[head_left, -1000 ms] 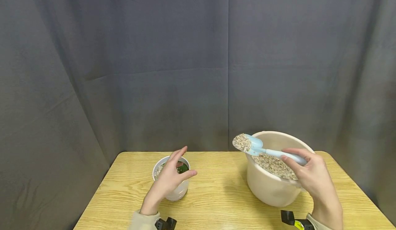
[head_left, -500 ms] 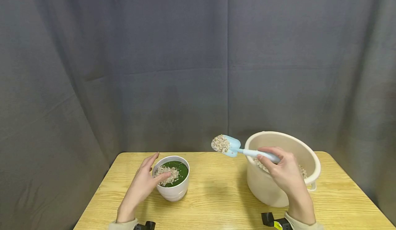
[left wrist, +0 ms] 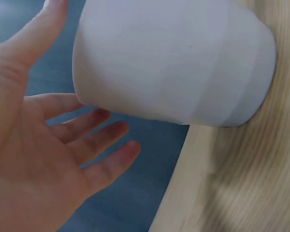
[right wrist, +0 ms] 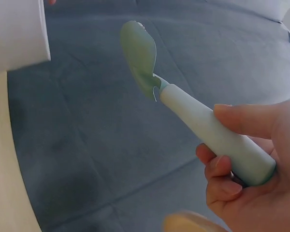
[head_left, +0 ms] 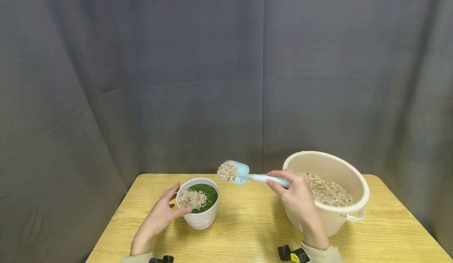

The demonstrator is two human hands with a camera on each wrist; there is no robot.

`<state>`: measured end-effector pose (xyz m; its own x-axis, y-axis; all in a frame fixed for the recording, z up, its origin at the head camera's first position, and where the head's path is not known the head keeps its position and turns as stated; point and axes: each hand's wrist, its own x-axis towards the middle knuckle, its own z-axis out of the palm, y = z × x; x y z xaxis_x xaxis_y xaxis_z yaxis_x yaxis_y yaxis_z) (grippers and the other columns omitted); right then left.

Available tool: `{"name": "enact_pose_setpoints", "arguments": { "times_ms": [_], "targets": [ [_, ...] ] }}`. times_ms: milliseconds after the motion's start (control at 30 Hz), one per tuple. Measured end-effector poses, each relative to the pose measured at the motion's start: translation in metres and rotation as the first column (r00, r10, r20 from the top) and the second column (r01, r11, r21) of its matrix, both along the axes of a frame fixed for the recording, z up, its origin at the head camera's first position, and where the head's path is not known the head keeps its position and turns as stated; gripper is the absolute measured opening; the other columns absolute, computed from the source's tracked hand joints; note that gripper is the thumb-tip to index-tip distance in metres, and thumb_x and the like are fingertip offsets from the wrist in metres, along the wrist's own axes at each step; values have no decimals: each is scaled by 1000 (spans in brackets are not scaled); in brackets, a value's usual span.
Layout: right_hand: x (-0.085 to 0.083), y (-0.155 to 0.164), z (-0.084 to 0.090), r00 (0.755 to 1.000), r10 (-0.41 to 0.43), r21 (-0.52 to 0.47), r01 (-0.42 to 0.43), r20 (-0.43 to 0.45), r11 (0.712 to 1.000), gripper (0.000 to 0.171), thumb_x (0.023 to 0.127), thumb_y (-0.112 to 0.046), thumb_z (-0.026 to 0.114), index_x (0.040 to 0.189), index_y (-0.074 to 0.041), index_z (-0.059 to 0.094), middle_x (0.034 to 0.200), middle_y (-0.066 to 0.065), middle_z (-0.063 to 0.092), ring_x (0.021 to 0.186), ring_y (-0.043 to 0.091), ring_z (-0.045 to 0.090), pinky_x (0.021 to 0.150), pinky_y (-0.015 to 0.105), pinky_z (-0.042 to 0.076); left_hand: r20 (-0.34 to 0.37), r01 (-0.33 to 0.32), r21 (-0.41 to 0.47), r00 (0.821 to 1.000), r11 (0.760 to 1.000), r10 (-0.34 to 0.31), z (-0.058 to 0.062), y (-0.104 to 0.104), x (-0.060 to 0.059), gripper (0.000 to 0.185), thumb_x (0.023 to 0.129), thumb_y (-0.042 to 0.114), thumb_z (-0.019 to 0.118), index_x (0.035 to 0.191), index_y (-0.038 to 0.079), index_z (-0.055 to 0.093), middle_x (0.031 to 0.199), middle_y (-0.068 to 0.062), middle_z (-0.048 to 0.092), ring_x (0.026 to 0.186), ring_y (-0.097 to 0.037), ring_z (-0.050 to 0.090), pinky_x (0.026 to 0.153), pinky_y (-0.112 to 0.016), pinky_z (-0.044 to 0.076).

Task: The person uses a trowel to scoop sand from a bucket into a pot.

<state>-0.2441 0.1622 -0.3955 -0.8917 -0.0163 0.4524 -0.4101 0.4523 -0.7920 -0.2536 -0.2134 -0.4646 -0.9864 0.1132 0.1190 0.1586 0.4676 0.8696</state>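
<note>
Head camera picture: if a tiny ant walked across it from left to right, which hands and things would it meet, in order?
Left hand → white pot → light blue trowel → right hand → cream bucket.

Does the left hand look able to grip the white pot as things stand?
Yes, most likely: the left hand is spread right beside the white pot, with nothing visible between them. The right hand holds the loaded trowel on the pot's other side.
</note>
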Motion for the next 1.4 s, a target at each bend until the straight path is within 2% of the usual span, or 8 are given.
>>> {"name": "enact_pose_setpoints", "arguments": {
  "times_ms": [167, 267, 367, 633, 833, 1000, 1400],
  "targets": [
    [-8, -15, -6, 999, 51, -16, -51, -3, 999, 16, 86, -9, 76, 102, -8, 75, 91, 1, 66, 76, 17, 56, 65, 26, 48, 22, 49, 119, 998, 992, -52, -5, 1, -1, 95, 80, 17, 83, 153, -3, 24, 152, -29, 26, 127, -43, 45, 99, -45, 48],
    [-14, -23, -10, 996, 77, -8, -77, -34, 997, 17, 85, -9, 77, 102, -6, 75, 89, 0, 66, 73, 16, 56, 62, 26, 48, 48, 66, 199, 996, 978, -77, -7, 0, -2, 96, 81, 12, 81, 153, -2, 20, 150, -29, 29, 122, -43, 49, 95, -42, 51],
    [-18, -31, -14, 995, 99, -11, -99, -24, 995, 17, 85, -10, 77, 102, -8, 75, 89, 0, 66, 71, 16, 56, 60, 26, 48, 69, 85, 245, 992, 966, -105, -10, -2, -4, 96, 81, 8, 80, 154, -2, 18, 148, -29, 33, 120, -41, 51, 93, -38, 52],
    [-19, -48, -27, 996, 87, -6, -87, -7, 996, 18, 84, -10, 78, 101, -17, 76, 90, -4, 66, 69, 14, 56, 59, 26, 48, 80, 119, 245, 987, 962, -143, -16, -3, -8, 107, 77, 10, 84, 155, -1, 11, 150, -30, 28, 122, -40, 49, 96, -39, 49],
    [-20, -58, -33, 996, 82, -13, -82, -22, 997, 18, 84, -8, 78, 101, -12, 75, 94, -2, 66, 72, 12, 59, 61, 26, 51, 88, 148, 250, 981, 957, -175, -19, -1, -9, 113, 75, 10, 86, 155, 0, 7, 150, -29, 27, 117, -36, 53, 96, -40, 49],
    [-21, -68, -38, 996, 78, 24, -77, -35, 997, 17, 83, -8, 78, 99, -11, 76, 88, -6, 65, 68, 10, 57, 59, 25, 50, 94, 128, 252, 983, 959, -155, -22, -1, -9, 112, 73, 8, 87, 156, 4, 12, 147, -25, 34, 118, -36, 52, 92, -35, 49],
    [-19, -86, -43, 993, 91, 76, -85, -74, 993, 15, 82, -7, 78, 96, -10, 76, 87, -5, 65, 68, 8, 57, 60, 24, 51, 82, 133, 252, 984, 959, -158, -23, -2, -9, 102, 73, 10, 87, 152, 11, 24, 144, -20, 38, 125, -37, 46, 95, -41, 47]
  ]
}}
